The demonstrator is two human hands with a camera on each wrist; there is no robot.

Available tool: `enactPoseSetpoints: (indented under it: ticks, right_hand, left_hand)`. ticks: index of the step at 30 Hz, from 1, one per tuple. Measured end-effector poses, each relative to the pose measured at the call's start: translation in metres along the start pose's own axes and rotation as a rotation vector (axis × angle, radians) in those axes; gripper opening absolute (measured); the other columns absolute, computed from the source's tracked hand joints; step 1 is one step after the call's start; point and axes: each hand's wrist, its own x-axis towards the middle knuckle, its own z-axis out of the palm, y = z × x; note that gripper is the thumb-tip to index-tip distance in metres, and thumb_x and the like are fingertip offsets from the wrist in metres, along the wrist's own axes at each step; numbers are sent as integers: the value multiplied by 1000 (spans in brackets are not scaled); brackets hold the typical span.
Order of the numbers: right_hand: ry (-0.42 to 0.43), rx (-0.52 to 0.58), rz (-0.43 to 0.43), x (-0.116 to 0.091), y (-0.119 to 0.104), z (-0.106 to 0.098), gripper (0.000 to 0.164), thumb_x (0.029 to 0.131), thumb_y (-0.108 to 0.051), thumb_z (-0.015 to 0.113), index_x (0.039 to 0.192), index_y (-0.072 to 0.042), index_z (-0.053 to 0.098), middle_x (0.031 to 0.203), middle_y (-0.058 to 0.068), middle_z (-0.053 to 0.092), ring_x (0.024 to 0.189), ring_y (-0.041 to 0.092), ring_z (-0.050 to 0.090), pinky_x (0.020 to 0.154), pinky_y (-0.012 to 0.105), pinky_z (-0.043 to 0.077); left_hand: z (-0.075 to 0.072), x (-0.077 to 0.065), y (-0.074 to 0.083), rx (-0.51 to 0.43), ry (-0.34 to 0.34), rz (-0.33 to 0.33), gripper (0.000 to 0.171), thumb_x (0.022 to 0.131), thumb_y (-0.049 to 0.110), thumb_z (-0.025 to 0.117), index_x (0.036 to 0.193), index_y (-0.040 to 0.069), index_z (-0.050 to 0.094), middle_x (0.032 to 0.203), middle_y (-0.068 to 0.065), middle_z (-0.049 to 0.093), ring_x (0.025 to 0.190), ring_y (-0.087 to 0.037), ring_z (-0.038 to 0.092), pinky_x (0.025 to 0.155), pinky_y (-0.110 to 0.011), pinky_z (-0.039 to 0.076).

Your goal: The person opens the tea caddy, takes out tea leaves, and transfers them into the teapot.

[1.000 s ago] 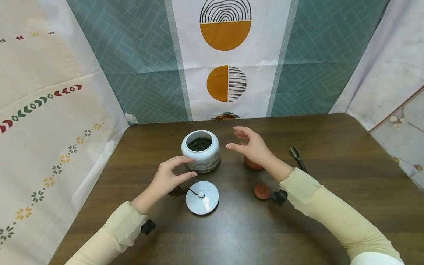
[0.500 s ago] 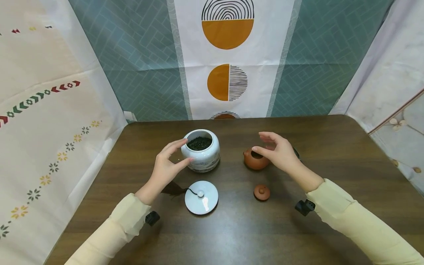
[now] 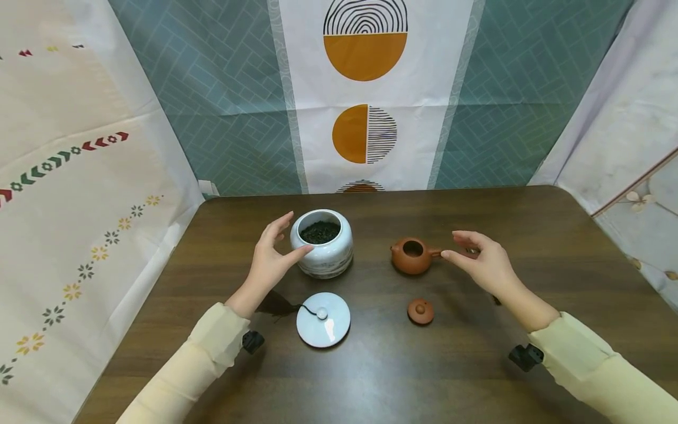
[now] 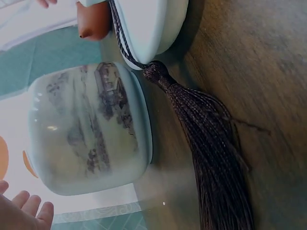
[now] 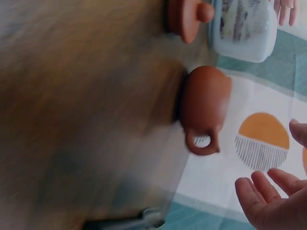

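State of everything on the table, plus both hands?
Jar: upright, open, dark leaves inside
Jar lid: off, right way up
Tassel: tied to jar lid, spread out
Teapot: upright, uncovered
Teapot lid: off, right way up
Scoop: lying down, partly hidden
Left hand: beside jar, open, contact unclear
Right hand: open, empty, near teapot

Jar (image 3: pixel 325 260) looks like glazed ceramic, super smooth and glossy, and the porcelain-looking lid (image 3: pixel 318 328) catches a proper shiny highlight. Teapot (image 5: pixel 205 101) and clay lid (image 3: pixel 421 313) seem smooth but mostly matt. Tassel (image 4: pixel 211 139) is all stringy thread. Tabletop (image 3: pixel 402 383) is wood-grain with a soft sheen; backdrop (image 3: pixel 233 76) is creased cloth.
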Motion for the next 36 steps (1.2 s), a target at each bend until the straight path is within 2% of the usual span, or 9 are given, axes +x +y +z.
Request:
enactPoseSetpoints:
  ticks: [6,11,16,19,23,27,36]
  right_hand:
    - [35,-76,39,-7,18,-6,59,91,-35,64,133,4,50,127,28,55,112,44,56,88,52,49]
    - [34,-117,75,-13,33,-10,60,91,-36,63,132,6,49,126,29,56,112,46,55,87,55,48]
    - [19,-162,112,-16,45,-13,61,91,-36,63,131,8,49,127,30,54,114,47,53,87,57,46]
    - [7,-184,132,-18,51,-14,59,92,-34,63,130,9,48,128,31,53,114,47,52,88,57,45]
    - [-5,-221,143,-21,60,-14,57,91,-31,64,128,11,50,125,33,54,109,47,56,85,57,47]
    - [-29,-256,163,-22,67,-16,58,90,-31,65,124,14,51,119,34,57,105,47,57,82,56,47]
    - [-70,-294,214,-21,76,-18,55,87,-28,68,119,15,54,112,33,61,100,48,56,79,56,46]
  left_hand:
    - [3,5,-6,-1,-25,-65,76,78,18,80,143,14,42,143,-12,43,133,-29,39,107,-46,36]
    - [3,7,-8,-23,-43,-114,77,79,18,79,145,13,38,146,-13,39,135,-31,36,108,-47,35]
    - [-2,5,11,-29,-77,-191,76,82,9,75,146,4,34,149,-18,34,138,-35,32,109,-49,33]
    - [-2,6,5,-35,-88,-210,77,82,12,75,146,7,34,149,-16,34,137,-34,33,108,-50,34]
    - [2,8,-21,-52,-85,-212,78,79,21,79,146,13,37,149,-10,37,135,-30,38,104,-51,40]
    - [3,8,-24,-65,-90,-231,77,80,19,78,145,9,38,148,-11,39,134,-28,40,103,-49,41]
    - [4,9,-27,-99,-109,-273,70,82,19,76,142,8,42,145,-11,45,134,-28,41,109,-49,33]
